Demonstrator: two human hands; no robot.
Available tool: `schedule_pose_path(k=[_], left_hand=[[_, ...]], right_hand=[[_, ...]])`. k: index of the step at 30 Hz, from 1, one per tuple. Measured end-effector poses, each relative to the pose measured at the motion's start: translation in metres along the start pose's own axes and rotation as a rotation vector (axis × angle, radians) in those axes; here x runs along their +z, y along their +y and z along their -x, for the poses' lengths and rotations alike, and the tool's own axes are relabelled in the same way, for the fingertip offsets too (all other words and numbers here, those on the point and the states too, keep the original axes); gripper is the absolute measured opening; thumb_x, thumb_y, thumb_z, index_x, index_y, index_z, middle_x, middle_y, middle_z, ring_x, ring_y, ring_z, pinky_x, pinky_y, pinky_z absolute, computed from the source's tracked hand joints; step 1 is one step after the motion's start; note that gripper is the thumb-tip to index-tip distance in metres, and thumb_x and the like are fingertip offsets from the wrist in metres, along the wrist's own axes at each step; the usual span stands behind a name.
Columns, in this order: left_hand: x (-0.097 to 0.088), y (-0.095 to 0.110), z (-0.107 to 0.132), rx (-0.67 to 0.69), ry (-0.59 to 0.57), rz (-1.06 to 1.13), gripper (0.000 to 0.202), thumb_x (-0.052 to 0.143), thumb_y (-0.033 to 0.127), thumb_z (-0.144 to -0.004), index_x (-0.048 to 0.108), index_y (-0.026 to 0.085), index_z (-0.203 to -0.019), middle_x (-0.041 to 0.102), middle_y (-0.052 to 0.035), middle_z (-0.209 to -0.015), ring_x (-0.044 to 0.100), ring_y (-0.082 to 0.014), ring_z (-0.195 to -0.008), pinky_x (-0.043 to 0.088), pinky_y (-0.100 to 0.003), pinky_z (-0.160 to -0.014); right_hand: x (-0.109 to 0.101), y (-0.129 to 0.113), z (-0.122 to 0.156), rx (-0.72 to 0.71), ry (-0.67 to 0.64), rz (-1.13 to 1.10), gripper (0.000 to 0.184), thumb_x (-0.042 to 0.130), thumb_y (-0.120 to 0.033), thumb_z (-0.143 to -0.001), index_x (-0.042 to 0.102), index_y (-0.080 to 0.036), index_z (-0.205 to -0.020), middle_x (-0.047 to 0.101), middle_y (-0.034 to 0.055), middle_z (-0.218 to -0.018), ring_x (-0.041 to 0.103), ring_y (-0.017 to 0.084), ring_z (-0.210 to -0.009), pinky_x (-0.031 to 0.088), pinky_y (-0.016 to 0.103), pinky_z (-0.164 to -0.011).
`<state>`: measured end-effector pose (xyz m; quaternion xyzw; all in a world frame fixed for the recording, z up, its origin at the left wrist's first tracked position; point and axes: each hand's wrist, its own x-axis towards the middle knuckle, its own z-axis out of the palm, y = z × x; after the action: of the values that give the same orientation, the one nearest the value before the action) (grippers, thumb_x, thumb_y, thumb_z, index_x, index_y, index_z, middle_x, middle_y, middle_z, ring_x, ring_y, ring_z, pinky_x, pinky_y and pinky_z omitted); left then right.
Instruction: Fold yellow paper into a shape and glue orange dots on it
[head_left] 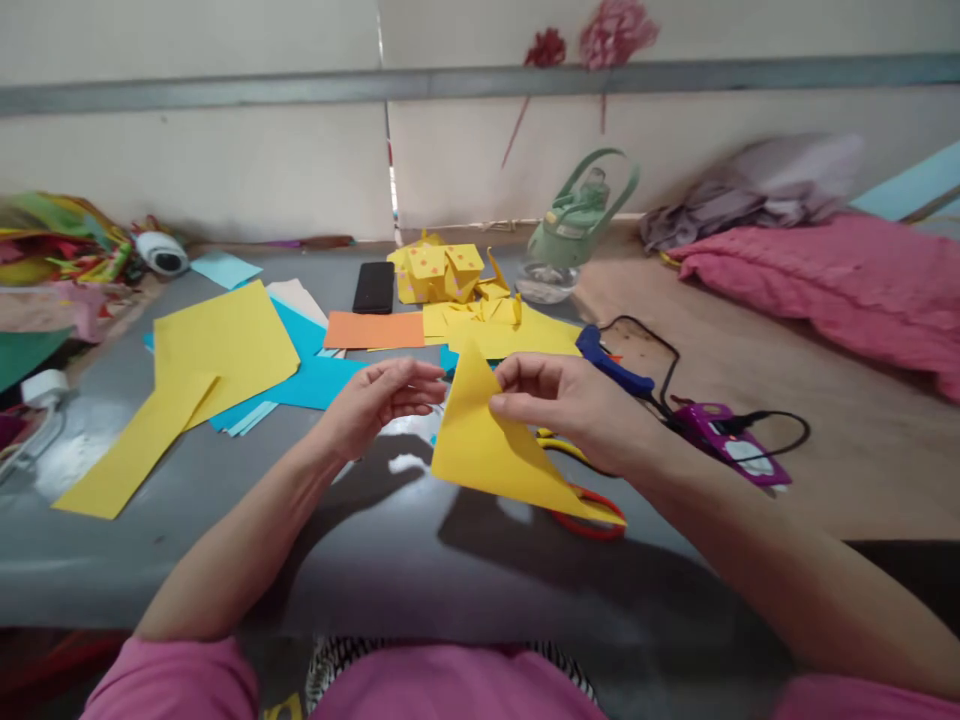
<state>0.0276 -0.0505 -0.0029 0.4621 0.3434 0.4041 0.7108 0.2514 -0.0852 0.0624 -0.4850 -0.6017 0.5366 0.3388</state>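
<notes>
Yellow paper (pixel 478 430) in right grip (pixel 568 402)

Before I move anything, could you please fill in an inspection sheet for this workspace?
Surface: grey top, with a brown area to the right.
Work things: yellow pointed sheet raised in front; large yellow sheet, blue paper and orange strip lie beyond.
Clutter: black phone, green-topped bottle, spotted yellow paper, blue tool; a red handle partly under the raised sheet.
Hands: right hand pinches the raised sheet; left hand is beside it, apparently holding nothing.
Cables: black cable at the purple power strip; white plug at far left.
Surroundings: pale wall, pink flower, pink cloth; other people, nothing seen.
</notes>
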Motion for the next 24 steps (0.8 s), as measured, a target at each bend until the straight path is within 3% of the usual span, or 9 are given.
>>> schedule_pose_path(k=[3, 9, 12, 15, 19, 24], left_hand=[[0.002, 0.003, 0.004, 0.067, 0.002, -0.045, 0.038, 0.080, 0.053, -0.074, 0.078, 0.020, -0.093, 0.077, -0.0047, -0.089, 0.069, -0.0146, -0.080, 0.053, -0.026, -0.077], [0.005, -0.002, 0.004, 0.121, 0.025, -0.163, 0.029, 0.083, 0.045, -0.072, 0.077, 0.018, -0.080, 0.073, -0.0015, -0.078, 0.061, -0.0110, -0.070, 0.049, -0.024, -0.068], [0.007, -0.001, 0.004, 0.100, 0.053, -0.155, 0.032, 0.084, 0.047, -0.069, 0.076, 0.017, -0.076, 0.070, -0.0004, -0.074, 0.058, -0.0102, -0.067, 0.048, -0.024, -0.066], [0.009, 0.001, 0.005, 0.069, 0.076, -0.164, 0.033, 0.084, 0.048, -0.068, 0.074, 0.018, -0.075, 0.068, 0.0000, -0.073, 0.059, -0.0109, -0.069, 0.049, -0.024, -0.067], [0.009, 0.003, 0.005, 0.027, 0.100, -0.166, 0.035, 0.083, 0.050, -0.069, 0.076, 0.019, -0.082, 0.071, -0.0022, -0.082, 0.063, -0.0138, -0.079, 0.050, -0.026, -0.071], [0.011, 0.001, 0.004, 0.020, 0.122, -0.191, 0.030, 0.083, 0.046, -0.070, 0.075, 0.018, -0.076, 0.070, -0.0024, -0.079, 0.061, -0.0134, -0.075, 0.050, -0.027, -0.071]], right_hand=[[0.012, 0.003, -0.006, 0.016, -0.053, 0.132, 0.014, 0.068, -0.032, -0.074, 0.061, -0.020, -0.075, 0.057, -0.0046, -0.064, 0.048, 0.009, -0.055, 0.034, 0.024, -0.051], [0.029, 0.017, -0.009, -0.064, -0.014, 0.393, 0.012, 0.063, -0.032, -0.080, 0.064, -0.020, -0.081, 0.068, 0.0007, -0.077, 0.060, 0.015, -0.070, 0.044, 0.028, -0.064], [0.031, 0.020, -0.010, -0.088, -0.016, 0.418, 0.023, 0.061, -0.041, -0.085, 0.067, -0.019, -0.086, 0.071, 0.0040, -0.085, 0.063, 0.018, -0.077, 0.047, 0.030, -0.068], [0.030, 0.024, -0.011, -0.094, 0.001, 0.431, 0.031, 0.059, -0.048, -0.088, 0.066, -0.019, -0.081, 0.069, 0.0035, -0.080, 0.059, 0.017, -0.071, 0.044, 0.029, -0.063], [0.027, 0.031, -0.014, -0.085, -0.045, 0.376, 0.029, 0.062, -0.046, -0.086, 0.065, -0.020, -0.076, 0.065, 0.0007, -0.072, 0.056, 0.015, -0.067, 0.041, 0.027, -0.060], [0.024, 0.036, -0.016, -0.091, -0.102, 0.362, 0.024, 0.063, -0.041, -0.087, 0.065, -0.020, -0.076, 0.064, -0.0003, -0.073, 0.054, 0.014, -0.068, 0.040, 0.027, -0.061]])
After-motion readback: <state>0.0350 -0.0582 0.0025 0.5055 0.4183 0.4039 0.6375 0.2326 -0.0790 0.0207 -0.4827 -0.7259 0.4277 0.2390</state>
